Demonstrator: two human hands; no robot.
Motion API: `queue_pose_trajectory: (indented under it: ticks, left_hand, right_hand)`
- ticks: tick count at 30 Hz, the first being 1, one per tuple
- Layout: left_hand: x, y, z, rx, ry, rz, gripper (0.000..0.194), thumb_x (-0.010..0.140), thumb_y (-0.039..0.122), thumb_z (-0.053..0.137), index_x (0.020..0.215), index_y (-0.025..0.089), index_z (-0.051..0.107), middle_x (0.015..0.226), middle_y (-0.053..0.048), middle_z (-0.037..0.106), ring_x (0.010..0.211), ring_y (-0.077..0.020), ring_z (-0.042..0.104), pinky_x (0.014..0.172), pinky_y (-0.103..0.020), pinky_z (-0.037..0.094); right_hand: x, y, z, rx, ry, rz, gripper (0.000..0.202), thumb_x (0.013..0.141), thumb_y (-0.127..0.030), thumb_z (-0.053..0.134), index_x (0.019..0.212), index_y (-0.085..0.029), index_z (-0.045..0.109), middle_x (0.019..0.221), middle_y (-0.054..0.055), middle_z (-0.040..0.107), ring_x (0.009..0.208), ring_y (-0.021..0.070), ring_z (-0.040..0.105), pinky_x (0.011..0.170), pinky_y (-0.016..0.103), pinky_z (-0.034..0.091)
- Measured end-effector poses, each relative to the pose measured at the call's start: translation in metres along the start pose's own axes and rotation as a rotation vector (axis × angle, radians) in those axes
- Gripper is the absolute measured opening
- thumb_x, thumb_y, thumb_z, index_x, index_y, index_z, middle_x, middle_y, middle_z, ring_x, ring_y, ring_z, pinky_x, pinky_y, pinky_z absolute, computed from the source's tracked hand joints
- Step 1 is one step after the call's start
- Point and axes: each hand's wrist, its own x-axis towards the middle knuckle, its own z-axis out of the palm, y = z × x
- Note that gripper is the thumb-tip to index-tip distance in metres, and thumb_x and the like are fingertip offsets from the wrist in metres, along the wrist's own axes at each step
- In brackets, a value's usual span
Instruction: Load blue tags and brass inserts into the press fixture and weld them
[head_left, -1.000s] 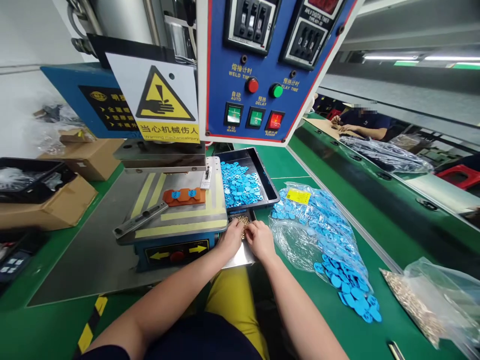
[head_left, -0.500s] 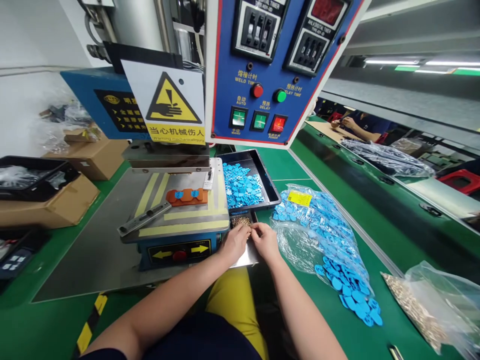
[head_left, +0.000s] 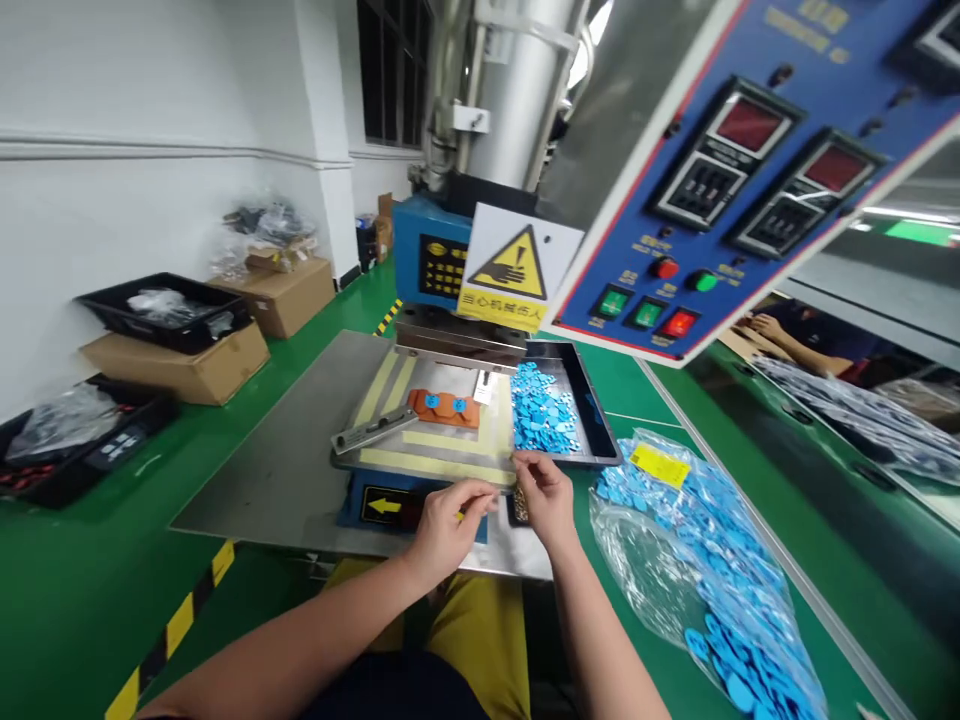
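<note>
Two hands pinched narrow at 6 o'clock of the press plate (head_left: 431, 440): left hand (head_left: 444, 525), right hand (head_left: 546, 495), whatever they pinch too small to tell. Brass-bits tray (head_left: 519, 503) just beside right hand. Risk: pinched bits slipping, scattering over green bench (head_left: 645, 600).

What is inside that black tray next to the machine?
The black tray holds a heap of small blue plastic pieces. Whatever lies beneath the heap is covered.
</note>
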Motion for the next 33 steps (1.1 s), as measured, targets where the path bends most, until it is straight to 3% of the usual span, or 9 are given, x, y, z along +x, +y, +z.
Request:
queue_pose_trajectory:
  ticks: [4, 7, 12, 16, 22, 27, 33]
  left_hand:
    - [-0.003, 0.001, -0.033, -0.076, 0.085, -0.109, 0.011, 0.089, 0.022, 0.053, 0.09, 0.017, 0.062, 0.08, -0.003, 0.071, 0.073, -0.0144, 0.069, 0.066, -0.023, 0.056]
    - [-0.004, 0.003, -0.06, -0.036, 0.132, -0.117, 0.01, 0.088, 0.024, 0.056, 0.087, 0.017, 0.063, 0.074, -0.001, 0.07, 0.068, -0.0139, 0.068, 0.064, -0.022, 0.055]
    - [0.003, 0.008, -0.104, 0.178, 0.201, 0.033, 0.008, 0.085, 0.022, 0.059, 0.083, 0.02, 0.066, 0.075, 0.0, 0.07, 0.067, -0.0127, 0.066, 0.063, -0.02, 0.053]
    - [0.021, 0.013, -0.129, 0.328, 0.214, 0.14, 0.01, 0.085, 0.025, 0.059, 0.082, 0.021, 0.067, 0.079, -0.002, 0.071, 0.069, -0.0147, 0.066, 0.064, -0.023, 0.053]
    - [0.056, 0.016, -0.146, 0.456, 0.08, 0.143, 0.014, 0.086, 0.026, 0.055, 0.081, 0.022, 0.068, 0.08, -0.002, 0.07, 0.073, -0.0159, 0.065, 0.068, -0.025, 0.051]
    - [0.086, 0.002, -0.149, 0.577, -0.041, 0.098, 0.009, 0.082, 0.022, 0.061, 0.08, 0.022, 0.07, 0.082, -0.002, 0.071, 0.079, -0.0178, 0.063, 0.071, -0.027, 0.049]
    - [0.126, -0.012, -0.136, 0.725, -0.175, 0.022, 0.009, 0.079, 0.019, 0.064, 0.078, 0.022, 0.072, 0.083, -0.002, 0.072, 0.081, -0.0211, 0.062, 0.072, -0.03, 0.045]
  right_hand:
    - [0.046, -0.019, 0.043, -0.197, -0.131, -0.199, 0.019, 0.09, -0.027, 0.048, 0.085, -0.019, 0.064, 0.083, 0.005, 0.066, 0.078, 0.0181, 0.061, 0.072, 0.03, 0.048]
    - [0.074, -0.021, 0.066, -0.391, -0.181, -0.306, 0.02, 0.09, -0.022, 0.045, 0.084, -0.019, 0.064, 0.083, 0.006, 0.065, 0.081, 0.0193, 0.059, 0.075, 0.03, 0.047]
    - [0.096, -0.015, 0.083, -0.551, -0.204, -0.352, 0.025, 0.091, -0.02, 0.043, 0.082, -0.018, 0.066, 0.083, 0.009, 0.062, 0.084, 0.0233, 0.055, 0.077, 0.034, 0.044]
    - [0.099, -0.016, 0.086, -0.652, -0.232, -0.391, 0.028, 0.092, -0.018, 0.042, 0.083, -0.019, 0.068, 0.081, 0.01, 0.059, 0.085, 0.0254, 0.052, 0.076, 0.036, 0.042]
    - [0.097, -0.018, 0.087, -0.71, -0.246, -0.425, 0.029, 0.092, -0.016, 0.041, 0.086, -0.019, 0.069, 0.081, 0.009, 0.059, 0.082, 0.025, 0.051, 0.073, 0.035, 0.042]
    - [0.095, -0.016, 0.088, -0.674, -0.235, -0.432, 0.032, 0.091, -0.015, 0.039, 0.087, -0.019, 0.071, 0.08, 0.009, 0.06, 0.081, 0.0244, 0.052, 0.072, 0.035, 0.044]
    - [0.076, -0.013, 0.08, -0.54, -0.118, -0.402, 0.036, 0.094, -0.017, 0.036, 0.117, -0.015, 0.062, 0.096, 0.011, 0.063, 0.091, 0.0219, 0.056, 0.081, 0.034, 0.048]
